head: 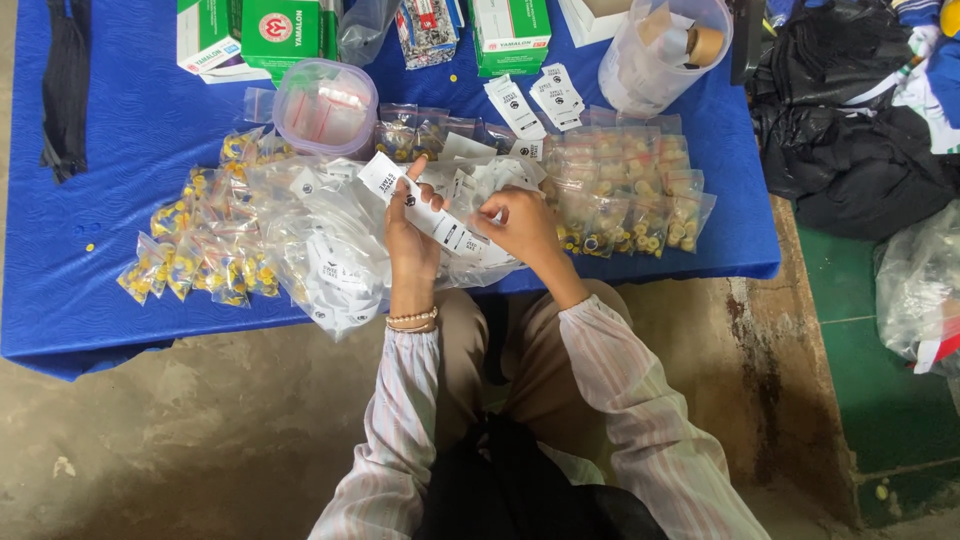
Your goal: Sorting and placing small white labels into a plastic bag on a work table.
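My left hand (410, 235) holds a white paper label strip (425, 212) with black printed marks, gripping it between thumb and fingers. My right hand (520, 225) pinches the same strip near its lower right end. Both hands hover over a heap of clear plastic bags with white labels (325, 240) at the near edge of the blue table (120, 170). A beaded bracelet circles my left wrist. My sleeves are pale and striped.
Small bags of yellow pieces (200, 250) lie at the left, more (635, 190) at the right. A round plastic container (325, 105), green-and-white boxes (280, 30), a clear tub of tape rolls (665, 45) and loose labels (540, 100) sit behind. Black bags (850, 130) pile up on the right.
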